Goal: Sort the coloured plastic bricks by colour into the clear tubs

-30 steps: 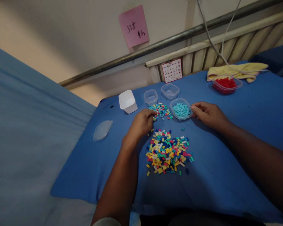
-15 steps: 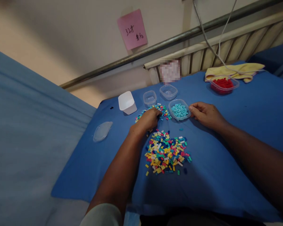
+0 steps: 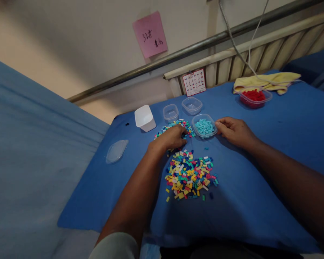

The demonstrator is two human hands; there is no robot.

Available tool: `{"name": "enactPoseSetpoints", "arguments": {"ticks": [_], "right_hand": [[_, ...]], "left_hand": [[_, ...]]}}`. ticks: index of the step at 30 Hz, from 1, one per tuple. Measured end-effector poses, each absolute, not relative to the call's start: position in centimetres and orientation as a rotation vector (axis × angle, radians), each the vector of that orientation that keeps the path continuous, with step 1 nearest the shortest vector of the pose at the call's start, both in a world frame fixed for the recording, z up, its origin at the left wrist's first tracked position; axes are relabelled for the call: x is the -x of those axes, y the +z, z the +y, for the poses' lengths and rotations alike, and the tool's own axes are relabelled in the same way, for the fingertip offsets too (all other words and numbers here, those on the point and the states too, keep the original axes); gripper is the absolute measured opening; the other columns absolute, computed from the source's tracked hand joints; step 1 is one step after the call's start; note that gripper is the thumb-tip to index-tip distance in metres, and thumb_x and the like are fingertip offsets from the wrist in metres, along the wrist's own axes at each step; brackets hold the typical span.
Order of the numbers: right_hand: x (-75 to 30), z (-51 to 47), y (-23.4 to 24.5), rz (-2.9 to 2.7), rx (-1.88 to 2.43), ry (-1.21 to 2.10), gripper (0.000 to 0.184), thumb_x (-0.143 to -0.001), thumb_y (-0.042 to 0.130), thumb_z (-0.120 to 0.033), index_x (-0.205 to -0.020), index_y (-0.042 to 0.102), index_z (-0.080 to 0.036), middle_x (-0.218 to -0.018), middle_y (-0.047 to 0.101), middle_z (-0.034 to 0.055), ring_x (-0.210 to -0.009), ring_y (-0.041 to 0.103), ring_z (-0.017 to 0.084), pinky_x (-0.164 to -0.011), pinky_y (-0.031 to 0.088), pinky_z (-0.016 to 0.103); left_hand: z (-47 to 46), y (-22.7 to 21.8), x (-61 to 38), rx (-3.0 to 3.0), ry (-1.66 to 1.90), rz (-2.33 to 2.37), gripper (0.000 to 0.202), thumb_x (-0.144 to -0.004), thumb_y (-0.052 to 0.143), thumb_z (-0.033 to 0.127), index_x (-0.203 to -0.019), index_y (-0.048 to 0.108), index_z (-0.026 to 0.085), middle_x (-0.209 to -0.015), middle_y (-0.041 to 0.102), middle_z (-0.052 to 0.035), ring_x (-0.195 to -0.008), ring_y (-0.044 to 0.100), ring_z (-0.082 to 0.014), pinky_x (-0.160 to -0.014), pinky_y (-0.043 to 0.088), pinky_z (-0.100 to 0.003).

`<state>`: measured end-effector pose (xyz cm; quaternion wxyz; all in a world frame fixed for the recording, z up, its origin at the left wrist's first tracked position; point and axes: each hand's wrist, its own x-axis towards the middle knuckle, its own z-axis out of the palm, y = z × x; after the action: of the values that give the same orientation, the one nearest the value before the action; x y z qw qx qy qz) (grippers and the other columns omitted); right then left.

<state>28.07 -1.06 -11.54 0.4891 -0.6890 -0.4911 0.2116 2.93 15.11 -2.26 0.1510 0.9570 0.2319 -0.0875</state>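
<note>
My left hand [image 3: 173,137] reaches over the far pile of small mixed-colour toy bricks [image 3: 190,130], thumb and fingers apart at its right side; nothing shows between them. The hand covers part of that pile. My right hand [image 3: 236,132] pinches the right rim of a clear plastic container [image 3: 204,135] standing on the blue cloth. Light blue bricks [image 3: 204,126] fill that container. A larger pile of mixed bricks [image 3: 190,174] lies nearer to me, and one loose blue brick [image 3: 206,148] sits between this pile and the container.
Two clear containers [image 3: 170,113] [image 3: 192,106] and a white tub [image 3: 145,118] stand at the back. A clear lid [image 3: 117,151] lies left. Red pieces fill a container [image 3: 255,104] beside a yellow cloth [image 3: 267,81]. A picture card [image 3: 194,82] leans against the radiator [image 3: 232,68].
My left hand's thumb and fingers have spread apart over the far pile. My right hand keeps its place at the container's rim. The view has shifted slightly.
</note>
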Motion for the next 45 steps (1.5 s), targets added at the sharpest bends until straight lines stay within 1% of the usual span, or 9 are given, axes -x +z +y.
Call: {"name": "enactPoseSetpoints", "arguments": {"ticks": [2,6,13,24,27,31,34,41,45], "right_hand": [[-28.1,-1.1,-11.6,-1.193,1.666,0.518,0.035,-0.102,0.063,-0.055,-0.107,0.079,-0.024,-0.085,0.081,0.0064,-0.072,0.074,0.025,-0.067,0.059,0.037],[-28.1,-1.1,-11.8,-1.195,1.652,0.523,0.035,-0.102,0.063,-0.056,-0.107,0.079,-0.024,-0.085,0.081,0.0062,-0.075,0.075,0.026,-0.068,0.06,0.037],[-28.1,-1.2,-11.6,-1.189,1.657,0.52,0.034,-0.102,0.063,-0.056,-0.106,0.079,-0.026,-0.085,0.081,0.0069,-0.074,0.076,0.027,-0.067,0.061,0.039],[-28.0,-1.1,-11.5,-1.201,1.659,0.524,0.036,-0.102,0.062,-0.056,-0.106,0.079,-0.024,-0.085,0.08,0.0062,-0.073,0.074,0.025,-0.067,0.059,0.037],[-28.0,-1.2,-11.3,-1.211,1.671,0.507,0.035,-0.102,0.062,-0.055,-0.105,0.079,-0.024,-0.084,0.081,0.0063,-0.073,0.074,0.025,-0.067,0.058,0.037],[-28.0,-1.2,-11.2,-1.212,1.669,0.51,0.036,-0.102,0.062,-0.056,-0.103,0.078,-0.024,-0.084,0.08,0.006,-0.072,0.073,0.024,-0.065,0.057,0.036],[-27.9,-1.1,-11.1,-1.202,1.67,0.519,0.036,-0.101,0.062,-0.056,-0.103,0.078,-0.024,-0.082,0.08,0.0059,-0.071,0.073,0.024,-0.064,0.056,0.035],[-27.9,-1.1,-11.0,-1.198,1.658,0.516,0.037,-0.102,0.062,-0.056,-0.104,0.078,-0.023,-0.082,0.08,0.0058,-0.069,0.072,0.023,-0.065,0.057,0.036],[-27.9,-1.2,-11.1,-1.214,1.654,0.504,0.037,-0.102,0.062,-0.055,-0.107,0.079,-0.023,-0.084,0.08,0.0056,-0.07,0.072,0.023,-0.066,0.056,0.036]], "left_hand": [[15.2,-2.4,-2.9,-2.747,-0.231,0.653,0.032,-0.087,0.072,0.024,-0.117,0.081,0.02,-0.11,0.078,-0.0072,-0.096,0.071,-0.0253,-0.083,0.054,-0.034],[15.3,-2.7,-3.0,-2.775,-0.201,0.615,0.031,-0.089,0.066,0.017,-0.115,0.082,0.019,-0.114,0.08,-0.0074,-0.102,0.071,-0.025,-0.088,0.053,-0.034],[14.9,-2.9,-3.3,-2.741,-0.212,0.749,0.029,-0.082,0.066,0.012,-0.107,0.079,0.019,-0.102,0.079,-0.0046,-0.087,0.069,-0.0224,-0.072,0.047,-0.033],[14.5,-2.0,-3.2,-2.691,-0.265,0.716,0.017,-0.08,0.067,0.011,-0.093,0.07,0.021,-0.087,0.072,-0.0004,-0.077,0.062,-0.0196,-0.064,0.038,-0.032],[14.3,-2.0,-3.3,-2.727,-0.263,0.699,0.021,-0.08,0.067,0.01,-0.097,0.073,0.02,-0.091,0.075,-0.0015,-0.079,0.064,-0.02,-0.066,0.04,-0.032],[14.4,-2.5,-3.3,-2.787,-0.31,0.683,0.033,-0.082,0.068,0.012,-0.111,0.08,0.021,-0.106,0.08,-0.0042,-0.092,0.07,-0.0229,-0.076,0.047,-0.032],[14.5,-2.4,-3.3,-2.762,-0.304,0.718,0.031,-0.082,0.068,0.013,-0.109,0.081,0.021,-0.103,0.08,-0.0037,-0.09,0.07,-0.0223,-0.074,0.046,-0.031],[14.1,0.1,-6.5,-2.544,0.117,0.684,0.021,-0.087,0.067,0.015,-0.103,0.08,0.016,-0.086,0.075,-0.0019,-0.076,0.066,-0.0169,-0.069,0.045,-0.029],[14.2,0.6,-9.6,-2.611,0.238,0.655,0.027,-0.092,0.066,0.014,-0.114,0.08,0.013,-0.099,0.078,-0.0066,-0.083,0.068,-0.0181,-0.078,0.05,-0.031]]}}
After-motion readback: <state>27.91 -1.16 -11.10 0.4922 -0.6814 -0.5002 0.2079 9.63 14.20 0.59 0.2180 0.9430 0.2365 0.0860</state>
